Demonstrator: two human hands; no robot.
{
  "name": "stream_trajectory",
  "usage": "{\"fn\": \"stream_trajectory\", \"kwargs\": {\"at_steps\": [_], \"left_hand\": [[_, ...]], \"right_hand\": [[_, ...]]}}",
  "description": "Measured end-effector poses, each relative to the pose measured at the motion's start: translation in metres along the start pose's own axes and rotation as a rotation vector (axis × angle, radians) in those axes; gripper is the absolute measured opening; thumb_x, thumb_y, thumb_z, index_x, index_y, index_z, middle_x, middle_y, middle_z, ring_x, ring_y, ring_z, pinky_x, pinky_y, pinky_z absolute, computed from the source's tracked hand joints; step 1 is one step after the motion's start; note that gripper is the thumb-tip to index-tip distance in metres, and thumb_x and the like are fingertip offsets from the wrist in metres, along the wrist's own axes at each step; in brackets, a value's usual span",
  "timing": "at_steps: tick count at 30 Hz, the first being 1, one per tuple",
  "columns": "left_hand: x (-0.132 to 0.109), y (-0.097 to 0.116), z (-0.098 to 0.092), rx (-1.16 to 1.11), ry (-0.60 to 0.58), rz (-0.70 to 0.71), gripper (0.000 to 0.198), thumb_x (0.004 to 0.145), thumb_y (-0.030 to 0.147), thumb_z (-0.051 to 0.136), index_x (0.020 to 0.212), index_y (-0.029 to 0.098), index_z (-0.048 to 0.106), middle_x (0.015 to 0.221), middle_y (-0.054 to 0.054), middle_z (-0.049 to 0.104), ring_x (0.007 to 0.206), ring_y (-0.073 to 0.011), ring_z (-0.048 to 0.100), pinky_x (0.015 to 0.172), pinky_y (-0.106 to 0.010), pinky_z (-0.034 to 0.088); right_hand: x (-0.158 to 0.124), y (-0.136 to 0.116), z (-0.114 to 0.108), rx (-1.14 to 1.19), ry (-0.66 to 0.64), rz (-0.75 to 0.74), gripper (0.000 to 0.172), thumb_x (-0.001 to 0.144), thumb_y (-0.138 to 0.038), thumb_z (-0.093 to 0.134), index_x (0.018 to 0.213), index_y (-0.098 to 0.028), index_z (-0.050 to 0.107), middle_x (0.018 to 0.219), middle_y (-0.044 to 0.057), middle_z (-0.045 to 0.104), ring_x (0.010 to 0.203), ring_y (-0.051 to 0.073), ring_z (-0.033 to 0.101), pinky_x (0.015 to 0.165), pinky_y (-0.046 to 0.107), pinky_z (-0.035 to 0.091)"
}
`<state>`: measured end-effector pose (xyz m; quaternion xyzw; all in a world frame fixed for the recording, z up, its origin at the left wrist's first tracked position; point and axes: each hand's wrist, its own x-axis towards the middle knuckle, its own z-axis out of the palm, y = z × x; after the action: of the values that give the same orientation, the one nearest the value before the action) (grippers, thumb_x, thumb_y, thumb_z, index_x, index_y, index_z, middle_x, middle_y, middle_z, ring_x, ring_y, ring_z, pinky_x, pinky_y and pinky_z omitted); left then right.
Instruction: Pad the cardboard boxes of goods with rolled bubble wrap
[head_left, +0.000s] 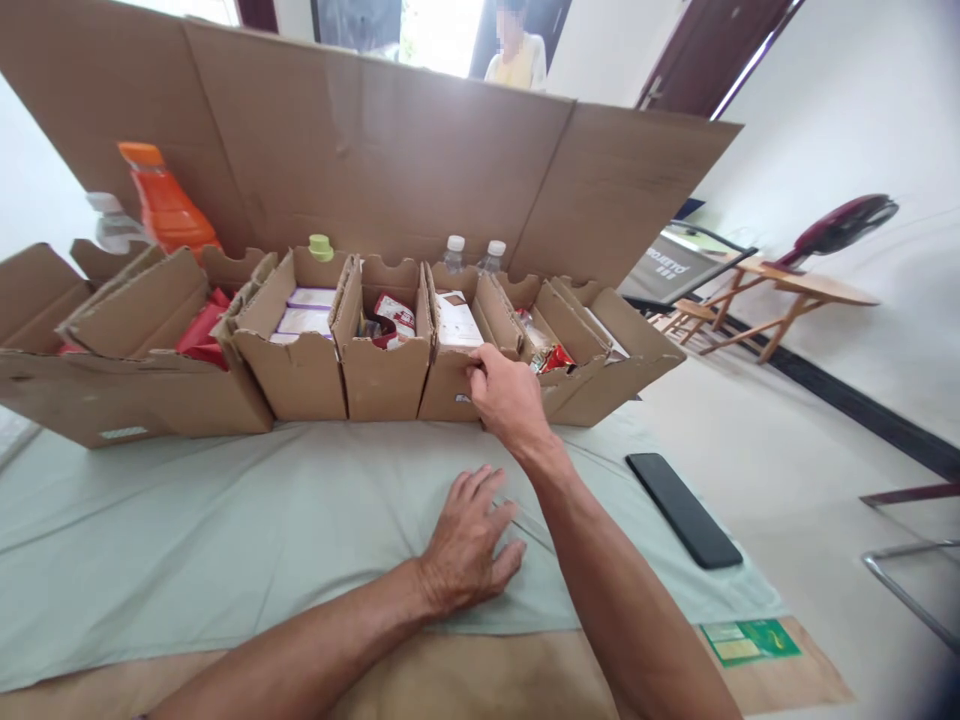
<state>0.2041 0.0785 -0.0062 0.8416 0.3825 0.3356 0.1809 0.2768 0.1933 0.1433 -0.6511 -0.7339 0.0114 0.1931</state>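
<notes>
Left hand (472, 545) loose, fingers spread and holding nothing, low over the pale green cloth (225, 540) in front of the middle bin (442, 385); right hand (510, 395) bent at that bin's front rim, touching, though whether it pinches the cardboard I cannot tell. Middle bin, the landmark: brown corrugated board, ragged scalloped edge, white cards (459, 318) inside; small mark on its front unreadable. Immediately left of it, a bin with a red-and-white packet (395, 313), print too small to read, beside a dark red band (386, 332). Next left, purple-edged white cartons (304, 322); farther left, a crinkled red packet (202, 335) in a wider bin. Right of the landmark, a bin with a glossy red wrapper (557, 358). Behind it, two white-capped clear bottles (492, 257) and a tall creased cardboard panel (375, 150); behind and far left, an orange bottle (171, 208), smooth plastic. Right and nearer than the landmark, a flat black slab (682, 510), rounded corners.
</notes>
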Motion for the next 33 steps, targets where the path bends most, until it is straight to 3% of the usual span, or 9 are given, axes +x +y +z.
{"fn": "stream_trajectory", "kwargs": {"at_steps": [4, 10, 14, 16, 18, 22, 25, 28, 33], "left_hand": [[-0.022, 0.006, -0.030, -0.118, 0.217, 0.032, 0.021, 0.089, 0.017, 0.057, 0.102, 0.020, 0.074, 0.119, -0.014, 0.074, 0.116, -0.0295, 0.069, 0.104, -0.052, 0.055], [-0.091, 0.014, -0.109, -0.129, 0.458, -0.124, 0.020, 0.094, 0.015, 0.059, 0.105, 0.025, 0.072, 0.113, -0.007, 0.071, 0.106, -0.0229, 0.071, 0.093, -0.037, 0.058], [-0.096, 0.007, -0.133, -0.141, 0.506, -0.309, 0.037, 0.092, 0.027, 0.068, 0.129, 0.028, 0.066, 0.130, -0.006, 0.066, 0.123, -0.0277, 0.063, 0.112, -0.049, 0.049], [-0.083, 0.003, -0.128, -0.290, 0.421, -0.348, 0.058, 0.089, 0.034, 0.071, 0.146, 0.029, 0.056, 0.147, -0.009, 0.059, 0.135, -0.0314, 0.057, 0.116, -0.054, 0.045], [-0.068, 0.000, -0.115, -0.497, 0.320, -0.378, 0.076, 0.087, 0.041, 0.073, 0.156, 0.029, 0.044, 0.160, -0.011, 0.050, 0.146, -0.0353, 0.049, 0.120, -0.058, 0.042], [-0.054, 0.006, -0.091, -0.742, 0.208, -0.423, 0.083, 0.084, 0.044, 0.072, 0.158, 0.023, 0.041, 0.163, -0.015, 0.048, 0.151, -0.0389, 0.044, 0.124, -0.060, 0.038], [-0.071, 0.015, -0.087, -0.711, 0.255, -0.440, 0.079, 0.087, 0.039, 0.069, 0.158, 0.022, 0.040, 0.161, -0.015, 0.050, 0.150, -0.0373, 0.046, 0.125, -0.057, 0.039], [-0.103, 0.018, -0.094, -0.629, 0.379, -0.513, 0.074, 0.090, 0.038, 0.067, 0.158, 0.026, 0.040, 0.161, -0.014, 0.050, 0.145, -0.0366, 0.053, 0.119, -0.056, 0.047], [-0.147, 0.002, -0.129, -0.526, 0.710, -0.572, 0.068, 0.088, 0.035, 0.072, 0.151, 0.028, 0.047, 0.154, -0.012, 0.054, 0.141, -0.0344, 0.055, 0.121, -0.056, 0.045]], "right_hand": [[-0.059, 0.004, -0.012, 0.017, 0.067, -0.046, 0.025, 0.098, -0.020, 0.049, 0.109, -0.021, 0.071, 0.081, 0.007, 0.078, 0.074, 0.027, 0.073, 0.065, 0.032, 0.044], [-0.214, 0.057, -0.052, 0.186, 0.281, -0.356, 0.025, 0.094, -0.017, 0.054, 0.111, -0.027, 0.069, 0.084, 0.002, 0.078, 0.070, 0.020, 0.073, 0.066, 0.031, 0.054], [-0.294, 0.094, -0.062, 0.304, 0.473, -0.090, 0.052, 0.090, -0.019, 0.067, 0.140, -0.032, 0.062, 0.107, 0.006, 0.079, 0.082, 0.025, 0.075, 0.075, 0.041, 0.060], [-0.320, 0.101, -0.057, 0.447, 0.616, 0.074, 0.068, 0.092, -0.023, 0.069, 0.156, -0.031, 0.047, 0.121, 0.011, 0.076, 0.092, 0.028, 0.077, 0.078, 0.045, 0.061], [-0.336, 0.100, -0.045, 0.524, 0.610, 0.157, 0.072, 0.096, -0.030, 0.066, 0.162, -0.029, 0.039, 0.134, 0.015, 0.071, 0.107, 0.032, 0.075, 0.081, 0.047, 0.062], [-0.342, 0.092, -0.010, 0.359, 0.334, 0.183, 0.062, 0.094, -0.050, 0.068, 0.148, -0.024, 0.056, 0.136, 0.016, 0.071, 0.119, 0.037, 0.070, 0.090, 0.050, 0.062], [-0.328, 0.086, 0.012, 0.251, 0.347, 0.180, 0.051, 0.093, -0.057, 0.066, 0.130, -0.023, 0.068, 0.118, 0.014, 0.077, 0.112, 0.039, 0.072, 0.094, 0.056, 0.060], [-0.297, 0.073, 0.021, 0.276, 0.365, 0.139, 0.042, 0.094, -0.057, 0.064, 0.119, -0.026, 0.074, 0.106, 0.011, 0.079, 0.107, 0.040, 0.072, 0.095, 0.058, 0.059], [-0.222, 0.028, 0.024, 0.463, 0.135, -0.104, 0.034, 0.094, -0.045, 0.064, 0.120, -0.026, 0.074, 0.108, 0.012, 0.077, 0.117, 0.038, 0.069, 0.102, 0.056, 0.057]]}}
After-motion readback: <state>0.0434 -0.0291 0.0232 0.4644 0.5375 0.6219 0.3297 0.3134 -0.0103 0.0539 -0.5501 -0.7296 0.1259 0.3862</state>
